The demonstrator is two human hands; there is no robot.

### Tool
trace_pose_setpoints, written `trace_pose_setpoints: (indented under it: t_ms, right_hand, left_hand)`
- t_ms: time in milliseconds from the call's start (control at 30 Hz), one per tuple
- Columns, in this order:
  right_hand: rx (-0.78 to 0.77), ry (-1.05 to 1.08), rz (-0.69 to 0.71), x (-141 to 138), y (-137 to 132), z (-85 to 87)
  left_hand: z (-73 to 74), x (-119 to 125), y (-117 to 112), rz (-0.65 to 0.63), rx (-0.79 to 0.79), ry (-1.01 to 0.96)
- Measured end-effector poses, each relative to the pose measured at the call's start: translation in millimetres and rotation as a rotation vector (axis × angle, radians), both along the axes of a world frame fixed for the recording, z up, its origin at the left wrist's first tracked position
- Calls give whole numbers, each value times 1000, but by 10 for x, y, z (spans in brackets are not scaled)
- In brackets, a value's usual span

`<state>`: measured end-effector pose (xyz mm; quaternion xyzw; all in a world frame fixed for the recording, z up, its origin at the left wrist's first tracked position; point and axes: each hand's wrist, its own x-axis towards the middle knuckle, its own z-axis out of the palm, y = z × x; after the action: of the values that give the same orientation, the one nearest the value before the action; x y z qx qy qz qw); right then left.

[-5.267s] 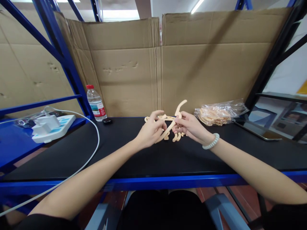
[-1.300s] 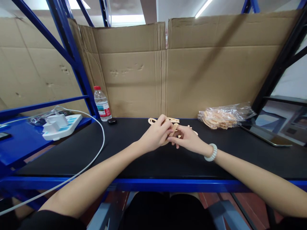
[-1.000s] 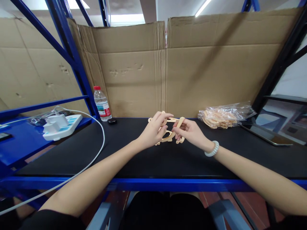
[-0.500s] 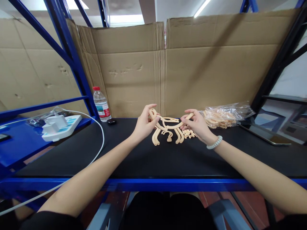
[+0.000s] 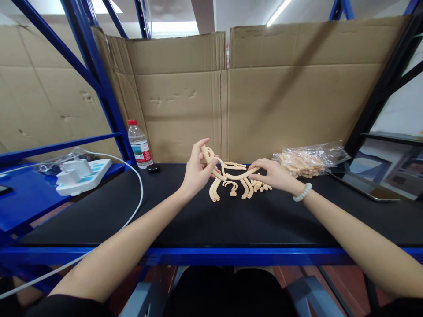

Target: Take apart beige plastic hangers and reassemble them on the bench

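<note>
Where the hands stand apart, a pale curved piece bridges them.

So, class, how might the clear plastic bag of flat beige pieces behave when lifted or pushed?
The clear plastic bag would probably flop, its film looking loose and wrinkled. The flat beige pieces inside may shift, being heaped together. Lying low and wide, it probably won't roll.
</note>
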<state>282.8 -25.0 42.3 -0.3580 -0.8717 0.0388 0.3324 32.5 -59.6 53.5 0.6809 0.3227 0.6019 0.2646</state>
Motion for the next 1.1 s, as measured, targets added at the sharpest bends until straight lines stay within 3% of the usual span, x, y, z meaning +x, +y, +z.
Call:
trace_pose_setpoints:
  t_ms: [100, 267, 400, 533, 900, 1000, 1100]
  right_hand:
    - [245, -178, -87, -65, -100, -2]
    - [422, -297, -73, -293, -368, -50]
    - [384, -316, -26, -405, -466, -87]
    - [315, -313, 8, -371, -387, -98]
    - [364, -224, -8, -403, -426, -96]
    - [388, -312, -7, -409, -402, -135]
    - [362, -340, 18, -379, -330, -157]
  left_hand:
    - [-26, 27, -16, -30, 4, 3]
    - [-93, 128, -81, -98, -18, 23]
    - [-127, 188, -124, -124, -15, 44]
    - [-130, 192, -124, -108, -9, 33]
    - [-133, 192, -98, -19, -83, -107]
    - [-126, 207, -113, -47, -181, -13]
    - [-125, 219, -143, -18, -159, 118]
